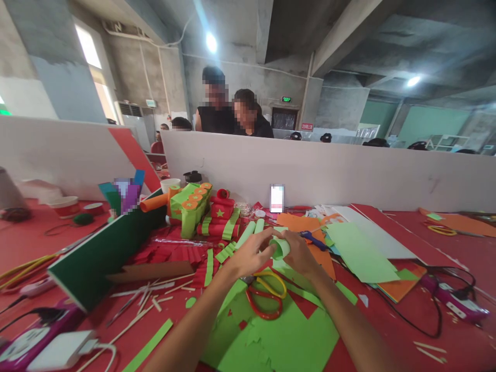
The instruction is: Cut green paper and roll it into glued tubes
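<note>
Between both hands is a short light green paper roll [281,251], its round end facing me. My left hand [253,253] is closed on the roll's left side, thumb and fingers curled against it. My right hand [299,252] grips the right side, its fingers bent over the top. Just below them, scissors [267,302] with one red and one yellow handle loop lie on a large bright green sheet [294,338]. Two more pale green paper rolls [259,226] lie right behind my left hand. Blue-handled scissors [313,239] rest beyond my right hand.
Green, red and orange paper constructions [196,204] stand back left beside a dark green board [104,253]. Pale green sheets [362,243] lie at right. Purple power strips [455,299] with cables sit on both sides. A lit phone [276,198] leans on the white partition [329,173]; two people are behind it.
</note>
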The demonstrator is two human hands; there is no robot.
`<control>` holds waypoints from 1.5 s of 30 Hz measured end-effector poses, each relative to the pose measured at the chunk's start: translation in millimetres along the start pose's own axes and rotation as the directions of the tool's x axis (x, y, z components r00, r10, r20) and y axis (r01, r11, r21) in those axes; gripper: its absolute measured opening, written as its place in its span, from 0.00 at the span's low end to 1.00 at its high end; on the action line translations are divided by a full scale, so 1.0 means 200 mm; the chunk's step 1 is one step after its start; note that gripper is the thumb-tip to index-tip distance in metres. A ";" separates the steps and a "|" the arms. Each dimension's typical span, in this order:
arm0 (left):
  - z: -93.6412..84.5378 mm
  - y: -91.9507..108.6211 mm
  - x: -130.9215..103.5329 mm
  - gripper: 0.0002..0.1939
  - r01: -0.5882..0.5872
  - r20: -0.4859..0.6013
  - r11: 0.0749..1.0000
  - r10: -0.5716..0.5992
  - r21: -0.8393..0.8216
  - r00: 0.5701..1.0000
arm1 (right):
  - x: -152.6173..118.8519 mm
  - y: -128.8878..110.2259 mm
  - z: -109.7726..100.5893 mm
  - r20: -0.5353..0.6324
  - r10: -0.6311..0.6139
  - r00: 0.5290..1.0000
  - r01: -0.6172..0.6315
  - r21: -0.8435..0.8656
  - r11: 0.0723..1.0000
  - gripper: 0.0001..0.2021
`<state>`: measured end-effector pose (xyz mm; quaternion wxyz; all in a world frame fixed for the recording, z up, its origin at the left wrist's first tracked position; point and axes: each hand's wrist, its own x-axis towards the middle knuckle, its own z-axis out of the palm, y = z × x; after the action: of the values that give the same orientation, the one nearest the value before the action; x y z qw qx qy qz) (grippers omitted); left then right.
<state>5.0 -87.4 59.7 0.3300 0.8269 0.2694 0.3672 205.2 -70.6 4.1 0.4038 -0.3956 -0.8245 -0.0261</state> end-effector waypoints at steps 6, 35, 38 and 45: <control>-0.04 -0.12 0.03 0.17 0.092 -0.209 0.995 -0.082 0.039 0.974 | 0.05 -0.03 -0.06 0.110 -0.010 0.994 0.020 -0.091 0.996 0.24; -0.12 -0.30 0.05 0.27 0.110 -0.442 0.800 -0.434 -0.590 0.785 | 0.01 0.10 -0.24 0.253 0.414 0.874 -0.428 0.804 0.412 0.21; -0.12 -0.32 0.05 0.26 0.082 -0.517 0.831 -0.416 -0.550 0.748 | -0.01 0.06 -0.22 0.437 0.325 0.839 -0.539 0.747 0.388 0.27; -0.14 -0.35 0.05 0.24 0.092 -0.674 0.908 -0.368 -0.409 0.640 | -0.03 0.09 -0.20 0.540 0.264 0.799 -0.600 0.749 0.281 0.27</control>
<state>-24.8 -25.5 26.7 0.3735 0.4956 0.4170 0.6641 246.2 -76.8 21.5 0.4048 -0.3264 -0.6156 0.5921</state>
